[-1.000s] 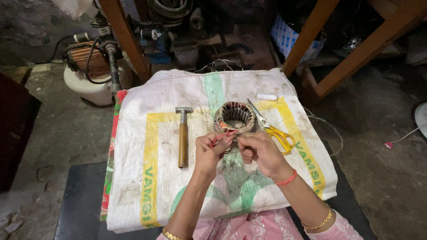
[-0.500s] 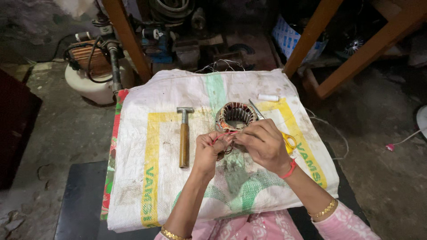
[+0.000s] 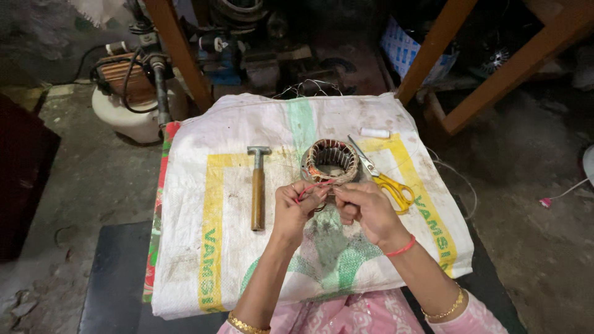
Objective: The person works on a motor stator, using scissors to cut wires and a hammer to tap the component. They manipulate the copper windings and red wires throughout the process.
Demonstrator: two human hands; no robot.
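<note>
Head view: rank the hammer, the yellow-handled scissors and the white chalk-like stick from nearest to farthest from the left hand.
From the left hand:
1. Hammer, just to its left.
2. Yellow-handled scissors, to its right, beyond the right hand.
3. White stick, far right corner of the sack.

Single head-worn view — steeply downward, fairly near, over the sack-covered table (image 3: 247,247) — floor beyond.

Both hands (image 3: 334,210) together, fingers (image 3: 322,193) pinched.

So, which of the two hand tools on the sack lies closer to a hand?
The yellow-handled scissors, almost touching the right hand. The wooden-handled hammer lies apart, with bare sack between it and the left hand.
</note>
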